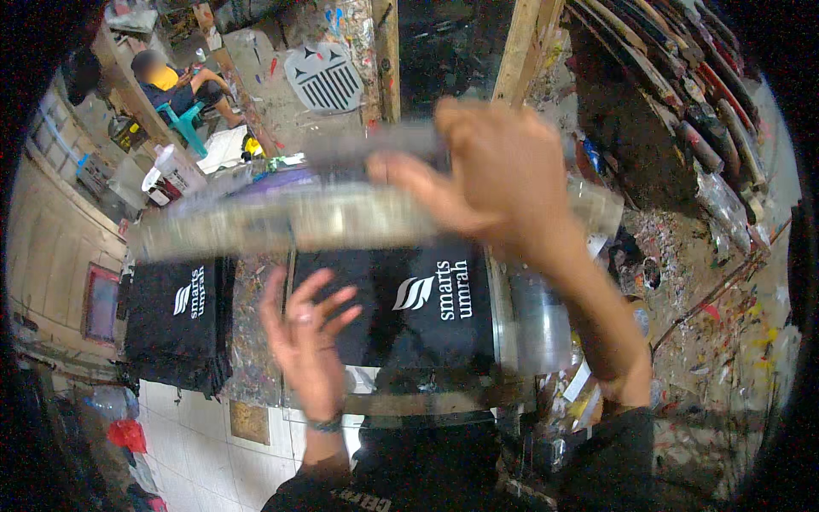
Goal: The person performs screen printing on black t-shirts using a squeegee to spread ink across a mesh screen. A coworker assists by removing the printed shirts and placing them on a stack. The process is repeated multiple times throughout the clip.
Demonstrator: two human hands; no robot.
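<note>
My right hand [512,175], smeared by motion, is closed on what looks like a squeegee [375,147], a blurred dark grey bar above a screen frame [341,218]. That pale frame is raised, its near edge crossing over the far part of the table. Below it a black fabric piece [367,294] with a white printed emblem and lettering lies flat on the printing board. My left hand [311,341] is open, fingers spread, over the fabric's left edge, holding nothing. To its left is a stack of black fabric pieces [162,328], the top one bearing the same print.
A clear roll [542,328] lies right of the board. White tubs [175,171] stand at the far left. Several long-handled or bar-shaped tools [682,94] lean at the far right. Beyond the table, a person [175,81] sits on a green plastic stool [183,128].
</note>
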